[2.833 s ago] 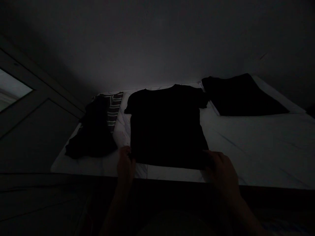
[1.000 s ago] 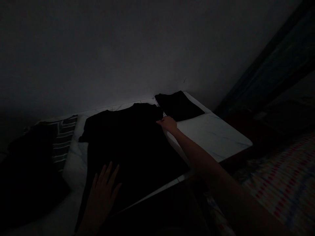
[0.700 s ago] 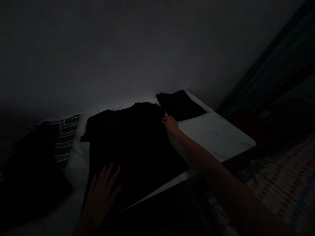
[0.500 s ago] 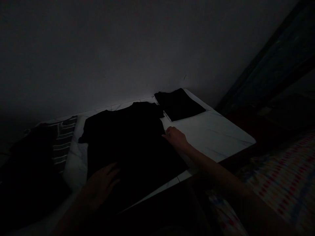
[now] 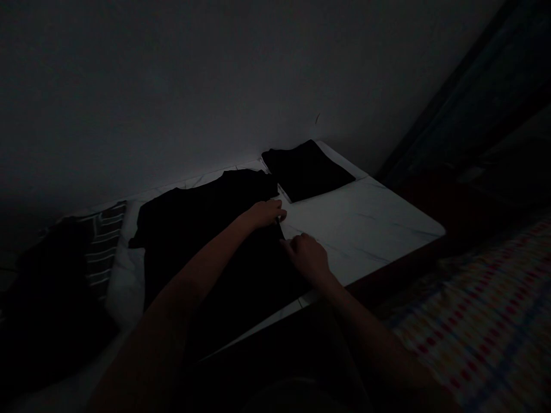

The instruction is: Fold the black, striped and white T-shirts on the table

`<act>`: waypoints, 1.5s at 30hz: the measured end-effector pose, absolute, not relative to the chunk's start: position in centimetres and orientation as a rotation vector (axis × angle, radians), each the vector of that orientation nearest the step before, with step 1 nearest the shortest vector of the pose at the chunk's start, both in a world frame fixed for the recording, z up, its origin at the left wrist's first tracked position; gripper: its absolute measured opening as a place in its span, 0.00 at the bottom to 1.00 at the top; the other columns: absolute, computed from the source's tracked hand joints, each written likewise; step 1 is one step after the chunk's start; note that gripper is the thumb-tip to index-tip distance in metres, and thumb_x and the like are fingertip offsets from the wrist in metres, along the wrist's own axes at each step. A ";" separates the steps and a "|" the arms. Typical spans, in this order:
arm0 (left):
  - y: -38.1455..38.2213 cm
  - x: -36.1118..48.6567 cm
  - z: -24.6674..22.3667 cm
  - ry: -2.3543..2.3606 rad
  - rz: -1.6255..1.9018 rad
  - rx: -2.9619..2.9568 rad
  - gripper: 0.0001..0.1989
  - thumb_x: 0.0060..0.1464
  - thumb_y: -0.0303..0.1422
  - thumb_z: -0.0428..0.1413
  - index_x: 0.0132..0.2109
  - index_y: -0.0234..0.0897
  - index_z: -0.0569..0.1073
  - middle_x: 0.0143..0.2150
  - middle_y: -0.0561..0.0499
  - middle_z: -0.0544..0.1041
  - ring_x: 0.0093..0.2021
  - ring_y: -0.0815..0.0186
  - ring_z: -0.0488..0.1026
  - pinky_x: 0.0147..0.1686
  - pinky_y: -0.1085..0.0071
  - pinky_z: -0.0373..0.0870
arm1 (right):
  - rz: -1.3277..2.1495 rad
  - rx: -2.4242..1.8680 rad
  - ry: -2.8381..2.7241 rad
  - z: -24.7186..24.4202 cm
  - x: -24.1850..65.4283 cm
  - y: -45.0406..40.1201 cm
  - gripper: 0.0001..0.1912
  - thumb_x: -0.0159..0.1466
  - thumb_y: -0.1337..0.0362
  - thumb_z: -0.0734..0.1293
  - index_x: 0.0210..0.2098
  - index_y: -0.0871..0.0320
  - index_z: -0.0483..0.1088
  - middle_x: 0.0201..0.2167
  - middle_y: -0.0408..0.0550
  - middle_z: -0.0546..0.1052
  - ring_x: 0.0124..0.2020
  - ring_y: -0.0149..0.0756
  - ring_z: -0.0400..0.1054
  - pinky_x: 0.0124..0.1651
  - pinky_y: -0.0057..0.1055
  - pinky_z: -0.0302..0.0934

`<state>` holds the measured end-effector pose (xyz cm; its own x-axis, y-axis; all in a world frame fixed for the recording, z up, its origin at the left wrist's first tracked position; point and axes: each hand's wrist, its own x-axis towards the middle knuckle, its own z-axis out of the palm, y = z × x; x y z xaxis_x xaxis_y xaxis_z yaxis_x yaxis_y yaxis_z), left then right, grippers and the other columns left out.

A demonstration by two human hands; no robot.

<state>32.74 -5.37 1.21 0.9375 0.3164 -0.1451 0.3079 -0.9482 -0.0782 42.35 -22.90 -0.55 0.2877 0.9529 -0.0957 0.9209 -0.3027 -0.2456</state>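
Observation:
A black T-shirt lies spread on a white marble-patterned table. My left hand reaches across the shirt to its right side, just below the sleeve, with its fingers curled at the edge. Lower on that same edge, my right hand pinches the black cloth between thumb and fingers. The picture is very dark, so what the left fingertips grip is hard to make out.
A folded black garment lies at the table's back right, by the wall. Dark clothes and a striped garment are at the left. Patterned colourful cloth shows at lower right.
My left hand has moved from the lower left of the shirt across to its right edge. My right hand stays at that edge, its fingers now closed on the cloth.

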 end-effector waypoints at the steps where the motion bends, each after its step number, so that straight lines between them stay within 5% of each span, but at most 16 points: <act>1: -5.2 33.0 1.1 -0.486 0.257 -3.047 0.11 0.58 0.28 0.58 0.48 0.43 0.76 0.51 0.48 0.72 0.51 0.61 0.70 0.41 0.71 0.66 | 0.330 -2.408 -1.755 -0.4 42.3 -22.4 0.26 0.72 0.48 0.56 0.39 0.62 0.76 0.40 0.58 0.77 0.41 0.44 0.74 0.39 0.33 0.61; 15: -7.5 32.2 -1.6 -0.828 -0.115 -3.188 0.05 0.60 0.27 0.55 0.44 0.37 0.72 0.47 0.46 0.75 0.50 0.59 0.71 0.49 0.65 0.68 | 0.114 -2.383 -1.870 -1.2 42.4 -23.0 0.12 0.69 0.63 0.64 0.47 0.64 0.73 0.45 0.62 0.77 0.45 0.48 0.72 0.45 0.37 0.65; 20: -10.6 29.4 -4.0 -1.066 -0.546 -3.084 0.17 0.61 0.25 0.50 0.57 0.35 0.67 0.58 0.42 0.72 0.59 0.58 0.68 0.60 0.58 0.65 | -0.037 -1.885 -2.179 -3.3 41.8 -23.0 0.29 0.68 0.63 0.65 0.66 0.62 0.59 0.68 0.60 0.60 0.67 0.53 0.55 0.64 0.48 0.56; 23: -12.6 24.8 -5.1 -1.207 -0.590 -2.969 0.22 0.64 0.31 0.48 0.64 0.35 0.62 0.67 0.40 0.64 0.69 0.55 0.58 0.68 0.52 0.53 | -0.029 -1.621 -2.399 -5.6 43.0 -24.1 0.32 0.70 0.55 0.62 0.70 0.56 0.53 0.72 0.52 0.54 0.72 0.50 0.45 0.69 0.51 0.48; 28: -15.9 14.6 -5.5 -1.383 -0.324 -2.967 0.27 0.67 0.41 0.46 0.69 0.40 0.56 0.73 0.42 0.55 0.73 0.53 0.49 0.69 0.46 0.50 | -0.122 -1.564 -2.417 -8.3 46.7 -26.4 0.36 0.71 0.47 0.55 0.73 0.55 0.47 0.72 0.53 0.54 0.71 0.49 0.48 0.67 0.51 0.54; 34: -13.0 7.9 -2.9 -1.607 -0.595 -2.891 0.19 0.64 0.36 0.51 0.60 0.41 0.68 0.60 0.45 0.73 0.60 0.60 0.70 0.62 0.58 0.64 | -0.110 -1.521 -2.523 -4.5 43.2 -20.5 0.25 0.70 0.51 0.58 0.59 0.58 0.71 0.60 0.59 0.72 0.65 0.53 0.60 0.65 0.52 0.56; 41: -5.0 1.6 0.7 -2.627 -0.557 -1.662 0.23 0.59 0.39 0.55 0.56 0.29 0.68 0.58 0.29 0.71 0.62 0.43 0.67 0.56 0.53 0.65 | 0.201 -1.569 -2.569 0.7 28.4 -6.5 0.24 0.73 0.58 0.57 0.62 0.66 0.67 0.66 0.64 0.63 0.65 0.49 0.61 0.63 0.44 0.59; 45: -3.6 -1.4 -0.4 -2.852 -0.624 -1.598 0.23 0.53 0.43 0.61 0.51 0.32 0.72 0.54 0.30 0.76 0.57 0.42 0.72 0.52 0.54 0.68 | 0.355 -1.476 -2.530 -0.5 22.1 -2.2 0.24 0.73 0.62 0.56 0.65 0.66 0.62 0.69 0.63 0.59 0.68 0.45 0.57 0.67 0.40 0.55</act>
<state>-1.43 -3.59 -0.41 -0.5254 0.8506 0.0190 0.7809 0.4733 0.4076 22.11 -2.23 -0.46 -0.4860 0.8729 0.0430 0.8273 0.4753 -0.2995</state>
